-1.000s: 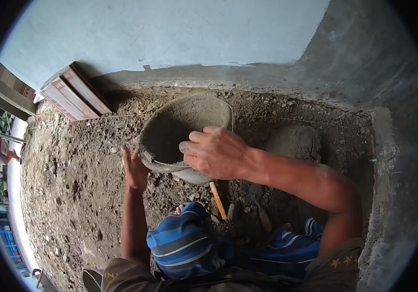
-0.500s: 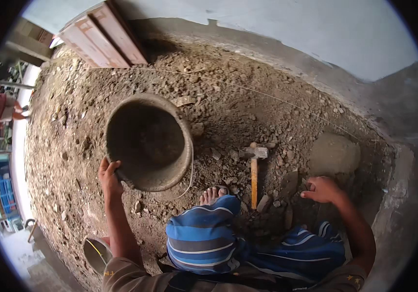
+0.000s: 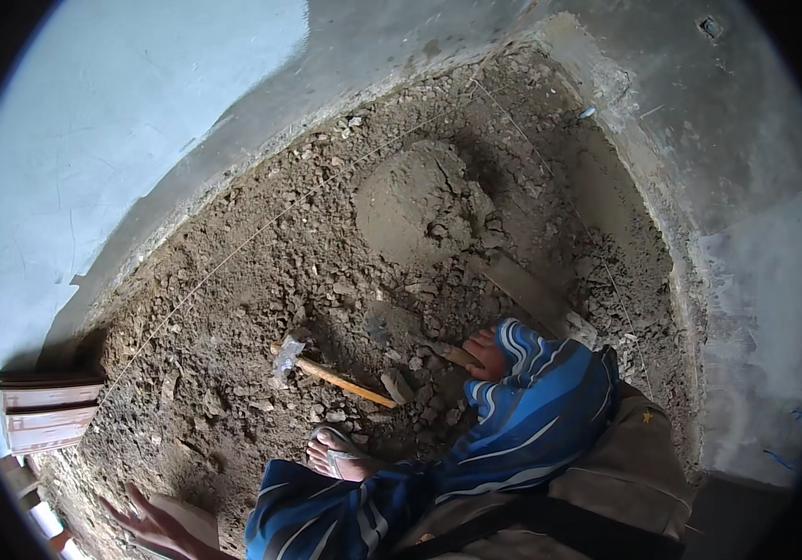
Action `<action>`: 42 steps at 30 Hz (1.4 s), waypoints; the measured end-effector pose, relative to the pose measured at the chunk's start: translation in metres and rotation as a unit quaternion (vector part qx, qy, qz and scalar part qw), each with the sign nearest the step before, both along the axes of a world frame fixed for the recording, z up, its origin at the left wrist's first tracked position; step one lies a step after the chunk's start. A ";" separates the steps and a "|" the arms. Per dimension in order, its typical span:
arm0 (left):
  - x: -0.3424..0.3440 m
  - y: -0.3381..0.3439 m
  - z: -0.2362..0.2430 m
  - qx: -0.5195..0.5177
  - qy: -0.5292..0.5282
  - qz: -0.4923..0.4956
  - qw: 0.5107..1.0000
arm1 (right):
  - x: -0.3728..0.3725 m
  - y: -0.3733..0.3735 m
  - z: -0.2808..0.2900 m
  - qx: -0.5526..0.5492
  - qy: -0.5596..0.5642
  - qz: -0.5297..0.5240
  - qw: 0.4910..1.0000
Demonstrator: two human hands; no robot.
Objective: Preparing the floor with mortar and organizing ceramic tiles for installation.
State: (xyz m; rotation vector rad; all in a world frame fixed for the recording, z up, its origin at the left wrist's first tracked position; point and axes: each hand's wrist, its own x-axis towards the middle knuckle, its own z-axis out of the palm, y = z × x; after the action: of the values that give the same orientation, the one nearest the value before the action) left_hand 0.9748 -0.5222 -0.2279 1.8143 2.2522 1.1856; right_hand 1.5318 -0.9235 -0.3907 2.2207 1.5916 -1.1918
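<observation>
My left hand (image 3: 158, 527) is at the lower-left edge, fingers spread, beside a pale grey surface I cannot make out. My right hand is not visible. Below me a hammer (image 3: 343, 381), with wooden handle and metal head, lies on the rubble near my sandalled foot (image 3: 345, 459). A trowel (image 3: 389, 322) lies with its handle beside my other foot (image 3: 488, 353), under the blue striped cloth. Behind them sit a mound of wet mortar (image 3: 410, 205) and a flat strip (image 3: 518, 285) coated in grey.
Two strings (image 3: 261, 213) cross the rubble and meet near the corner. A painted wall (image 3: 121, 112) borders the back left, a grey wall (image 3: 700, 140) the right. Stacked boards (image 3: 51, 415) lean at the left.
The view has swung toward the corner. The bucket that my hands held has left view or is mostly hidden. My left hand has spread open; my right hand has left view.
</observation>
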 end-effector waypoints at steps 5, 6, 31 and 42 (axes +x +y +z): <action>0.229 0.034 -0.007 -0.079 -0.081 -0.375 0.920 | 0.009 0.008 0.000 0.054 0.033 0.047 0.997; 0.267 0.032 -0.005 -0.091 -0.070 -0.440 0.891 | 0.013 0.011 0.002 0.005 0.104 -0.068 0.992; 0.286 0.025 -0.027 -0.353 0.046 -0.604 0.713 | 0.186 0.206 0.134 0.023 -0.249 -0.176 0.952; 0.244 0.020 -0.055 -0.377 -0.036 -0.499 0.779 | 0.285 0.216 0.084 -0.032 -0.112 -0.385 0.915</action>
State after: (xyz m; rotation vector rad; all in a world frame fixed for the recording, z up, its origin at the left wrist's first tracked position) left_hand 1.2193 -0.5018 -0.2827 1.9744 1.0295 0.1007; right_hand 1.8167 -0.7077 -0.3066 2.9062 0.5629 -1.0316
